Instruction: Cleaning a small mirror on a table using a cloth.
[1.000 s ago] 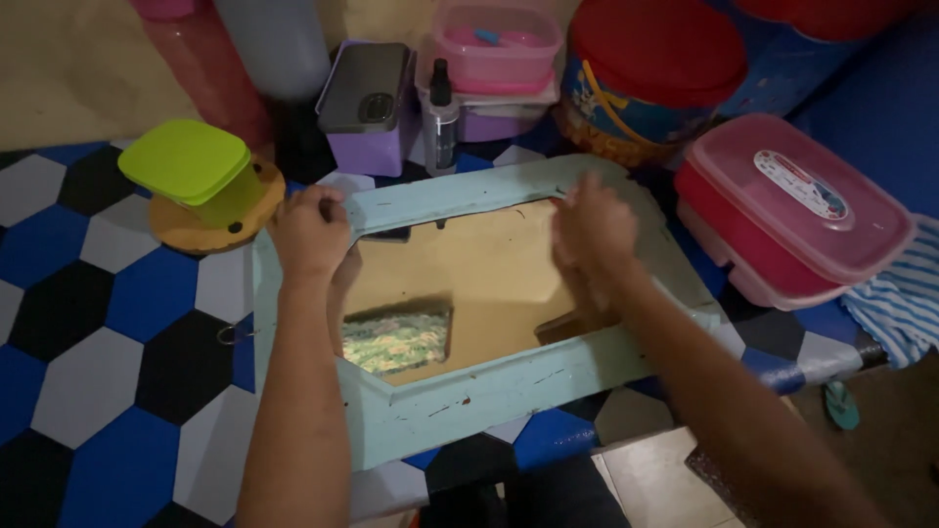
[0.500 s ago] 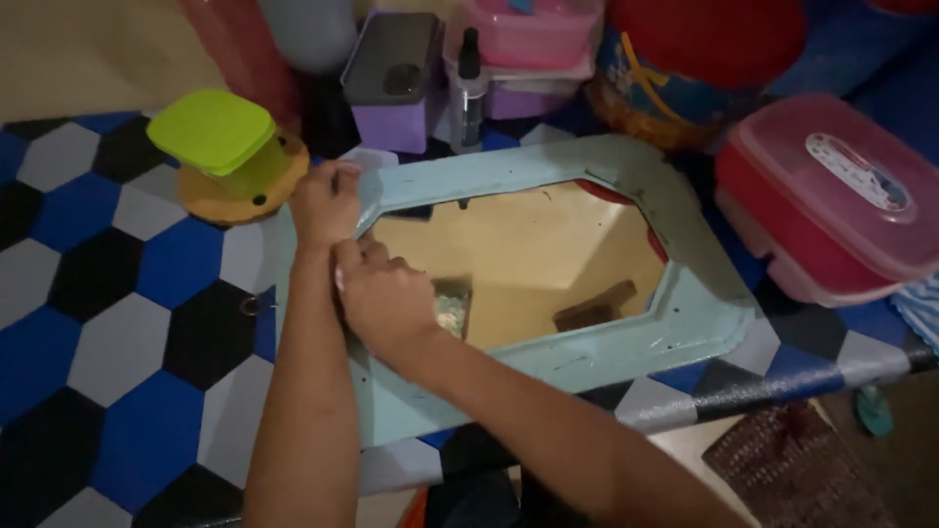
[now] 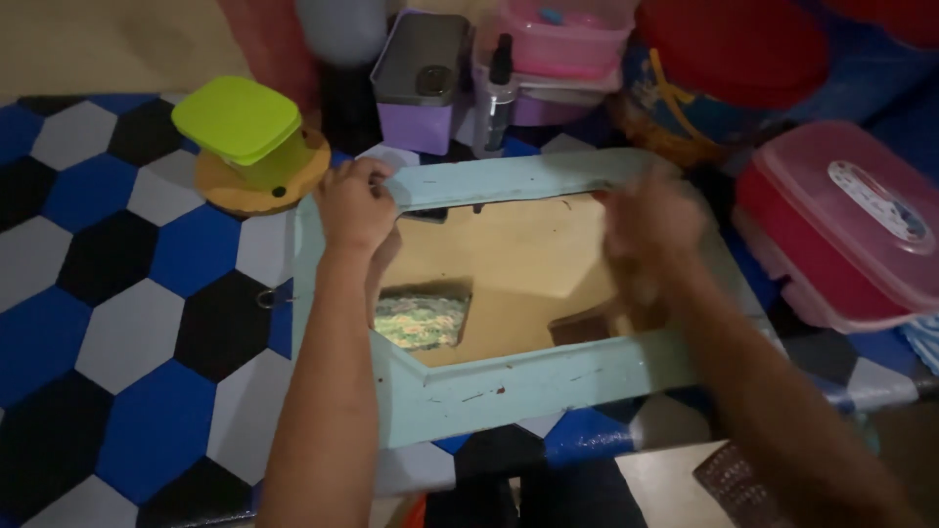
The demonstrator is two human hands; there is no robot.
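While left hand (image 3: 354,207) clamps mirror frame (image 3: 509,379), right hand (image 3: 653,230) blurred, grip unclear; green-lidded tub (image 3: 240,129) nearby.

This looks like a home, with household clutter on a hexagon-patterned mat (image 3: 117,323) in blue, black and white. Lidded plastic food boxes sit at twelve o'clock (image 3: 562,39) and three o'clock (image 3: 861,225), beside a red-lidded tub (image 3: 729,49) at one o'clock. A light-blue framed mirror (image 3: 509,381) lies at the centre.
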